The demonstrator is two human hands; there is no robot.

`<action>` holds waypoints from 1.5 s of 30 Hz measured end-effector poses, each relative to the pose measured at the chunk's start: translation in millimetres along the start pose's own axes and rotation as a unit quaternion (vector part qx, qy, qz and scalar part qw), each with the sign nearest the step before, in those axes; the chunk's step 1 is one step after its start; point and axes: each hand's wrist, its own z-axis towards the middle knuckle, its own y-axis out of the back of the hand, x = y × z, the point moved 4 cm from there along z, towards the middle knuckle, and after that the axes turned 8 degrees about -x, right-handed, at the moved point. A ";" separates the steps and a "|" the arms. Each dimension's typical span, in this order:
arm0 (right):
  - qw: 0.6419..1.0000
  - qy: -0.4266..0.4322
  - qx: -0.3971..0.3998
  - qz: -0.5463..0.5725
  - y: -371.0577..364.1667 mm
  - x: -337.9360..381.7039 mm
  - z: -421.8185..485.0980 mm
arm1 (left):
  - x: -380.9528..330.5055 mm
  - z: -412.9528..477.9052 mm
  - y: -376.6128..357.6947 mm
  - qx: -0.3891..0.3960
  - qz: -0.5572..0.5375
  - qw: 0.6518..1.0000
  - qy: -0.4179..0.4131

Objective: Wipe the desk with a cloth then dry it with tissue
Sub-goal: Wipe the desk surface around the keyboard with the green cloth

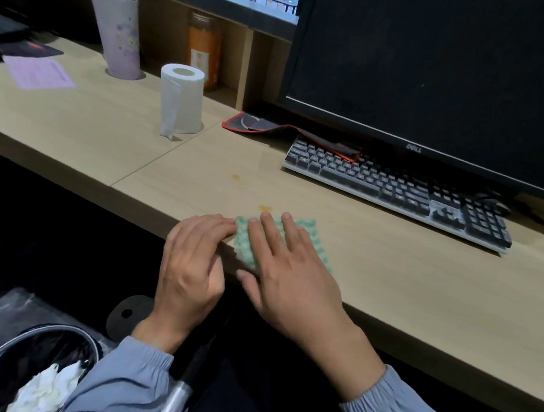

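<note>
Cloth sits at desk's near edge, long axis near-far, under R hand, fingers flat & pressing. L hand is loosely bent, holding nothing, tips at cloth's left edge. 2 yellow spots: near spot just beyond R fingertips, far spot further far-left. 1 tissue roll far left, well apart.

Single head-worn wide-angle view, aimed forward and down over the tabletop from its front edge. Close range: left hand and right hand sit at lower centre, sleeves cut by the bottom border. Tabletop front edge runs diagonally, upper left to lower right. Monitor cropped at top right, keyboard beneath it, tissue roll mid-left, bin on the floor at bottom left. Uprights lean outward toward the borders.
</note>
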 end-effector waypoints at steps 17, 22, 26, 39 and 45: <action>0.986 -0.012 0.074 0.146 10.6 -5.5 20.8 | 23.7 -6.8 -15.8 -0.078 0.068 0.994 -0.024; 0.976 -0.022 0.141 0.166 3.1 -20.6 48.4 | 22.5 -6.5 -14.3 -0.071 0.079 0.994 -0.036; 0.974 -0.044 0.153 0.162 -3.5 -38.0 62.5 | 21.7 -6.5 -13.8 -0.069 0.084 0.993 -0.036; 0.971 -0.129 0.143 0.144 -25.7 -86.7 108.5 | 24.5 -8.0 -17.8 -0.077 0.068 0.994 -0.028; 0.969 -0.147 0.137 0.147 -29.3 -71.2 126.2 | 23.4 -7.8 -23.0 -0.099 0.066 0.992 -0.033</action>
